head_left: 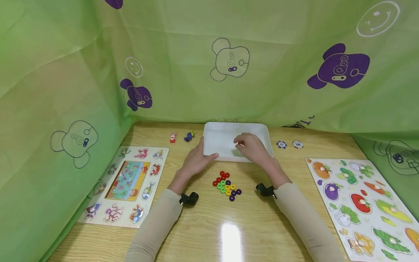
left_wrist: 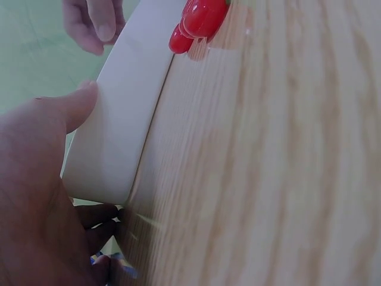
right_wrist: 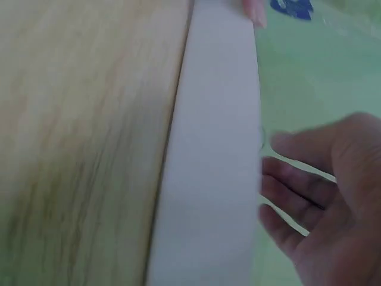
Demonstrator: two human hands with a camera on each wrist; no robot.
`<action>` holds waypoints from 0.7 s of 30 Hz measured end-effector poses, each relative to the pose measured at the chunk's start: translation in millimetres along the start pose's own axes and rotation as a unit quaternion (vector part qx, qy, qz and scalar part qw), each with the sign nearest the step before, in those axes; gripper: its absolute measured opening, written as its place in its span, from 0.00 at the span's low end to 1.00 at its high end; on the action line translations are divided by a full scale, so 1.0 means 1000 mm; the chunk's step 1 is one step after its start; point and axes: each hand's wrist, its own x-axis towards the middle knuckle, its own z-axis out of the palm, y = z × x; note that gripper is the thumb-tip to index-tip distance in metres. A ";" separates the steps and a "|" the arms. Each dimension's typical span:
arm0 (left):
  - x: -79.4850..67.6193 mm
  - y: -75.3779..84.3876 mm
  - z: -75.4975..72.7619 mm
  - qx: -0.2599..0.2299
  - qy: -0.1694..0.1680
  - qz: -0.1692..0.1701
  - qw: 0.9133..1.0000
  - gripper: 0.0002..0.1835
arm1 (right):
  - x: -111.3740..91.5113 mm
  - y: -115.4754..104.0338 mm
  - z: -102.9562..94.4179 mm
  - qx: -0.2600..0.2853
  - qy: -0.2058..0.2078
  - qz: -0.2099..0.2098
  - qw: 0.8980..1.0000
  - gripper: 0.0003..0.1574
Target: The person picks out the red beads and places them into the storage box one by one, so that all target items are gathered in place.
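Note:
A white tray (head_left: pixel 222 159) stands at the back of the table. My left hand (head_left: pixel 196 160) holds its near left corner, the thumb on the front rim and the fingers along the left side. Over the tray's right half is my right hand (head_left: pixel 251 147), fingers loosely bent. A small red thing (head_left: pixel 241 143) shows beside its fingertips in the head view. In the right wrist view the thumb (right_wrist: pixel 283 144) and fingers stand apart, with nothing visible between them; the tray wall (right_wrist: pixel 208 149) partly covers the tips. Small red rings (head_left: pixel 219 179), green rings (head_left: pixel 223 190), yellow rings (head_left: pixel 228 193) and purple rings (head_left: pixel 232 198) lie before the tray.
A sea-animal puzzle board (head_left: pixel 157 200) lies left, a vegetable puzzle board (head_left: pixel 330 211) right. Two small figures, one red and pink (head_left: pixel 172 138), one blue and yellow (head_left: pixel 189 136), stand left of the tray. Two chips (head_left: pixel 282 145) lie to its right. Green cloth (head_left: pixel 183 98) hangs behind.

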 end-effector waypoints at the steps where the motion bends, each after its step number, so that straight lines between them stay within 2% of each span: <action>1: 0.001 0.001 0.000 -0.002 0.002 0.002 1.000 0.55 | -0.003 -0.005 -0.001 0.003 -0.005 -0.008 1.000 0.10; 6: 0.001 0.000 0.001 -0.005 0.002 -0.004 1.000 0.56 | -0.021 -0.025 -0.004 -0.007 -0.039 -0.041 0.998 0.09; 12: 0.000 -0.003 0.002 -0.006 0.006 -0.020 1.000 0.56 | -0.042 -0.044 0.006 -0.017 -0.109 -0.076 0.991 0.08; 16: 0.000 -0.002 0.001 -0.010 0.007 -0.004 1.000 0.55 | -0.051 -0.048 0.014 -0.025 -0.143 -0.096 0.985 0.07; 21: 0.000 -0.001 0.001 -0.017 0.004 0.013 1.000 0.55 | -0.057 -0.046 0.022 -0.049 -0.157 -0.134 0.977 0.06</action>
